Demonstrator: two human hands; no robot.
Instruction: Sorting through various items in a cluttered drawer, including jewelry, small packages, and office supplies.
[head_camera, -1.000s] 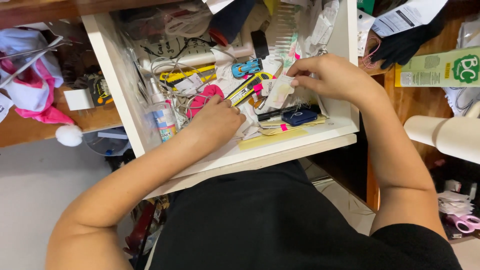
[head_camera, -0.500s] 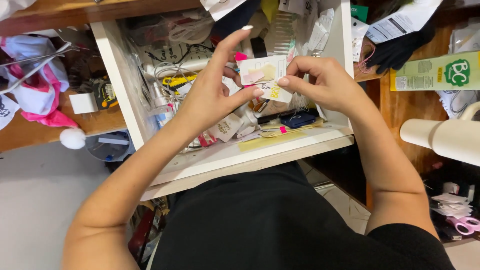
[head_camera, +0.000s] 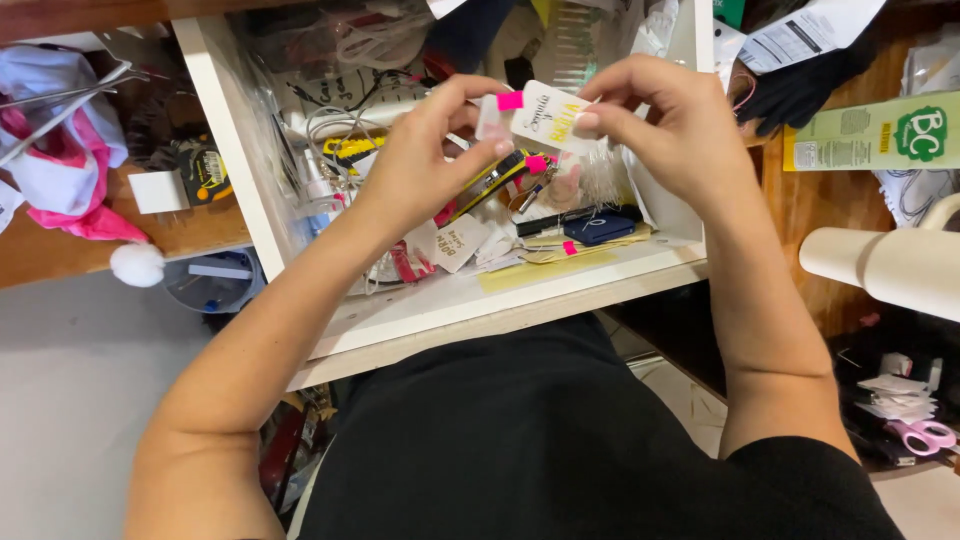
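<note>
Two hands, left hand (head_camera: 425, 165) and right hand (head_camera: 670, 125), pinch one card (head_camera: 548, 118).

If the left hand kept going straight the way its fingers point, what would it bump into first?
Probably the right hand: the left hand points across the small white card both hold, over the open drawer.

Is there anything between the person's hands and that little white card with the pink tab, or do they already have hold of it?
Nothing visible stands between them. Both the left hand and the right hand already pinch the small white card by its edges with their fingertips, lifted above the cluttered open drawer.
</note>
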